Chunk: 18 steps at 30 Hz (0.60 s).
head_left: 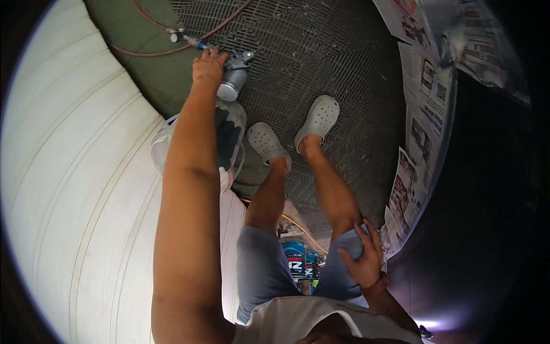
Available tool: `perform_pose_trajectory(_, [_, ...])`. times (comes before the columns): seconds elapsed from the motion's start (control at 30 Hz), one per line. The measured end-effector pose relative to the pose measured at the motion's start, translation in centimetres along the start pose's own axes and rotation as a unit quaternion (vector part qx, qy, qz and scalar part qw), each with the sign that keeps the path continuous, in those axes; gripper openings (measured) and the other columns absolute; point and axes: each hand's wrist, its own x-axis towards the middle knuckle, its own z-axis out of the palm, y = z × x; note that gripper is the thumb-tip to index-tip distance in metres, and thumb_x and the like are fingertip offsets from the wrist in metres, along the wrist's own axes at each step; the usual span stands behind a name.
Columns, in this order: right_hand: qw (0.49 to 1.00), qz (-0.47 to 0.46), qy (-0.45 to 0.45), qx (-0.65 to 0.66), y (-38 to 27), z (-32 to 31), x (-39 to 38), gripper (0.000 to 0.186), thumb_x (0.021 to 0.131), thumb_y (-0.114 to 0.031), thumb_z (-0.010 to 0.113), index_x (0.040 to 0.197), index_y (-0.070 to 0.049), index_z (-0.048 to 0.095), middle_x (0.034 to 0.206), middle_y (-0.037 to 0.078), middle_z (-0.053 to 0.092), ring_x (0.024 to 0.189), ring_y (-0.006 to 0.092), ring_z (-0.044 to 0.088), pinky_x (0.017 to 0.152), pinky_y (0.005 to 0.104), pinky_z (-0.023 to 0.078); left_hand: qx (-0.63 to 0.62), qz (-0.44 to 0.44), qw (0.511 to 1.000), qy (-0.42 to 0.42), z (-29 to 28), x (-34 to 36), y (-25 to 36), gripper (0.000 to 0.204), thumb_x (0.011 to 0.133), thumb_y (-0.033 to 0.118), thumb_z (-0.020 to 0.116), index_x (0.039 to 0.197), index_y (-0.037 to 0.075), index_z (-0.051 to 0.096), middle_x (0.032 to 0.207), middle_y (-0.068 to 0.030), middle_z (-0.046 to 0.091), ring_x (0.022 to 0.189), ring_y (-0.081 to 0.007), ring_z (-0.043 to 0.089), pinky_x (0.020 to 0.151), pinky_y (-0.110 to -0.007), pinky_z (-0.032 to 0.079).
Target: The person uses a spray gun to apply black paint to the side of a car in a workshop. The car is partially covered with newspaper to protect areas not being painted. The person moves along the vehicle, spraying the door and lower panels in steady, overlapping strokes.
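Observation:
My left arm reaches forward, and my left hand (209,66) is closed round the handle end of a metal spray gun (238,62). The gun's silver cup (232,84) hangs just right of my fingers, over the rim of a white bucket (239,157). A blue fitting and a small round gauge (174,38) join the gun to a reddish air hose (154,54). My right hand (364,257) lies on my right knee, fingers spread, holding nothing. My left forearm hides part of the bucket.
A pale slatted wall (74,172) curves along the left. Newspaper sheets (424,114) cover a surface at the right, beside a dark panel (475,229). Dark ribbed matting (355,69) lies under my clogs. Blue cans (294,258) and a yellow cord (301,225) are between my legs.

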Motion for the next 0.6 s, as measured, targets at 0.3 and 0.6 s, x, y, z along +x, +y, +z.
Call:
perform_pose_trajectory(0.3, [0.996,-0.001,0.027,0.080,2.4,-2.1,0.7,0.070,0.071,-0.020,0.088,0.134,-0.004,0.063,0.146,0.023,0.051,0.132,0.0405,0.052,0.109,0.0459,0.046,0.071,0.101,0.992,-0.024,-2.9,2.6,1.4,0.050,0.096,0.015,0.058,0.145,0.019,0.048,0.153,-0.0053,0.048,0.145,-0.0266,0.042,0.116,-0.045,0.036])
perform_pose_trajectory(0.6, [0.997,0.059,0.023,0.034,1.0,5.1,-7.6,0.068,0.083,-0.041,0.078,0.139,-0.008,0.059,0.147,0.021,0.052,0.137,0.0408,0.048,0.113,0.0472,0.041,-0.101,0.297,0.943,0.113,-23.0,-24.3,7.0,0.042,0.082,0.013,0.070,0.123,0.005,0.062,0.126,-0.0192,0.061,0.118,-0.0385,0.060,0.100,-0.047,0.050])
